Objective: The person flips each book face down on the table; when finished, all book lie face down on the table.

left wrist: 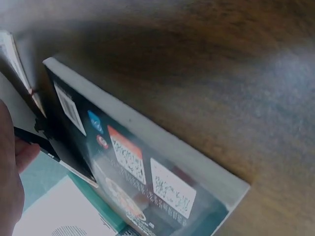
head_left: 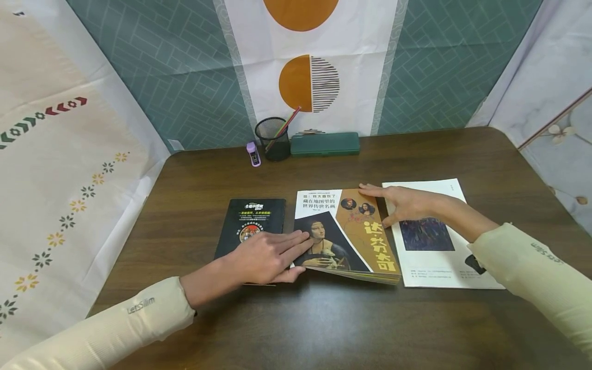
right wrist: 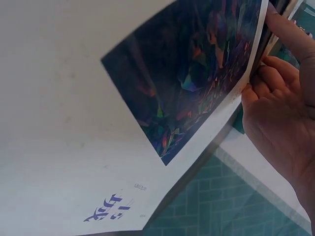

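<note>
Left hand [head_left: 268,254] lies flat, fingers straight, across the glossy black book [head_left: 252,226] and the art book [head_left: 344,236] mid-table; right hand [head_left: 402,203], fingers extended, presses its far edge; beyond, round mesh pen cup [head_left: 273,137] on the dark wood table [head_left: 324,318].

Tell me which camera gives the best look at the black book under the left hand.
The head view: the black book lies flat on the table, whole front cover visible, with the left hand resting partly on it. The left wrist view shows only its blurred back cover and page edge up close. The right wrist view does not show it.
</note>
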Action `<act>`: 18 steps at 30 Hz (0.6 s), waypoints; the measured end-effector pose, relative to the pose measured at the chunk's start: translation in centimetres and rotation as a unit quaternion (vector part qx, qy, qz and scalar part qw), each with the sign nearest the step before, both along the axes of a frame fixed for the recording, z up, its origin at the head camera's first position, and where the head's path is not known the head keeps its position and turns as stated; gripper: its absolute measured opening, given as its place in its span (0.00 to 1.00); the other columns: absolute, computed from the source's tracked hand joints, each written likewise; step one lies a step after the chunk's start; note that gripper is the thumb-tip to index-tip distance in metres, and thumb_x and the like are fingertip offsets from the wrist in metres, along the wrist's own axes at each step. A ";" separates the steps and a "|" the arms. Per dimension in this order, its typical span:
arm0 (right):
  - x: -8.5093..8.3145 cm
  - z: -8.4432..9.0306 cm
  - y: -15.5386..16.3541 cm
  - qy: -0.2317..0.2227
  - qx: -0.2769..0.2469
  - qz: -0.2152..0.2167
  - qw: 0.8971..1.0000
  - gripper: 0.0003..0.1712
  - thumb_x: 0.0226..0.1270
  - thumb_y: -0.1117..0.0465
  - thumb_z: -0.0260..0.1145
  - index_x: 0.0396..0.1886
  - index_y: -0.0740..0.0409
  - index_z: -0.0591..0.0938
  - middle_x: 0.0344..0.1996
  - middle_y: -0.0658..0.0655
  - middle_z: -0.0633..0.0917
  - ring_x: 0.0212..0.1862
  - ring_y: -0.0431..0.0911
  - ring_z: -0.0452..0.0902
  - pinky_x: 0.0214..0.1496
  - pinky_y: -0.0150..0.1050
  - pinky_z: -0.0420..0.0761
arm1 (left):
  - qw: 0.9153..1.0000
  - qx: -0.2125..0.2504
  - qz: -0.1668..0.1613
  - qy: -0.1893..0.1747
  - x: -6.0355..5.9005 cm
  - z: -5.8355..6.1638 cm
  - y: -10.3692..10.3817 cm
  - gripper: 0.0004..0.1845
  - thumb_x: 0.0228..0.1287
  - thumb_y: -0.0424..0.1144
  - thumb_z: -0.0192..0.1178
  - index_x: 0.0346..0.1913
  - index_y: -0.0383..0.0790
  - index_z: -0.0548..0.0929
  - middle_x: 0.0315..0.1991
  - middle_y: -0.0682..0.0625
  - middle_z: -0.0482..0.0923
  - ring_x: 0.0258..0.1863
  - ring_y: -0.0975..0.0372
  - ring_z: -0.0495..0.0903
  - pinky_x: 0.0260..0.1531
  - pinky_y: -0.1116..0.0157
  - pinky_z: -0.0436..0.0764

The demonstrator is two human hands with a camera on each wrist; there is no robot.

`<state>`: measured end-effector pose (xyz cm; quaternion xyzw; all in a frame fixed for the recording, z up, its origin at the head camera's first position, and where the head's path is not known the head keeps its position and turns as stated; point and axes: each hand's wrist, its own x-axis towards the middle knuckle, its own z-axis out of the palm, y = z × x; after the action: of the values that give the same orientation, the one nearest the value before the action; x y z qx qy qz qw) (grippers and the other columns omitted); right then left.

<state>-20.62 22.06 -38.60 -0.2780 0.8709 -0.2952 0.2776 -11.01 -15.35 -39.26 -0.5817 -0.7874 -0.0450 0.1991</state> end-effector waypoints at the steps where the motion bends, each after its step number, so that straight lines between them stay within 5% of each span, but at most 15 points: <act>1: 0.0 0.0 0.0 0.000 -0.003 0.000 1.000 0.56 0.64 0.71 0.77 0.86 0.58 0.56 0.86 0.64 0.48 0.82 0.72 0.45 0.74 0.69 0.65 | 1.000 0.006 -0.001 0.005 -0.1 0.1 0.0 0.37 0.86 0.55 0.31 0.63 0.33 0.86 0.56 0.41 0.88 0.53 0.55 0.89 0.38 0.62 0.90; 6: 0.0 -0.4 0.4 0.023 -0.016 0.013 1.000 0.50 0.69 0.73 0.72 0.86 0.60 0.58 0.85 0.67 0.52 0.81 0.71 0.51 0.72 0.66 0.69 | 0.999 0.041 -0.007 0.027 -0.5 0.6 -0.3 0.34 0.87 0.53 0.34 0.61 0.31 0.87 0.54 0.41 0.89 0.50 0.55 0.91 0.38 0.60 0.90; 10: -0.1 -0.7 0.6 0.054 -0.020 0.015 0.998 0.45 0.72 0.74 0.69 0.84 0.62 0.61 0.78 0.72 0.66 0.61 0.63 0.77 0.56 0.53 0.79 | 0.998 0.062 -0.006 0.023 -0.7 1.0 -0.6 0.34 0.88 0.52 0.35 0.62 0.31 0.86 0.53 0.41 0.89 0.47 0.55 0.91 0.32 0.61 0.90; 13: -0.2 -0.9 0.7 0.084 -0.020 0.009 0.996 0.41 0.73 0.74 0.67 0.82 0.62 0.65 0.72 0.72 0.74 0.44 0.53 0.76 0.45 0.47 0.75 | 0.998 0.067 -0.007 0.019 -0.9 1.3 -0.8 0.33 0.89 0.52 0.35 0.62 0.30 0.86 0.54 0.41 0.89 0.47 0.55 0.91 0.32 0.61 0.89; 18: -0.4 -1.0 0.9 0.117 -0.033 0.001 0.993 0.35 0.74 0.76 0.64 0.79 0.62 0.71 0.67 0.70 0.80 0.27 0.43 0.67 0.41 0.44 0.74 | 0.997 0.072 -0.009 0.003 -1.2 2.1 -1.0 0.32 0.89 0.53 0.38 0.62 0.30 0.85 0.55 0.41 0.88 0.44 0.54 0.92 0.34 0.61 0.90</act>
<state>-21.02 22.98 -39.59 -0.3206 0.8869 -0.2892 0.1645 -12.21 -16.40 -37.17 -0.5728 -0.7765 -0.1014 0.2421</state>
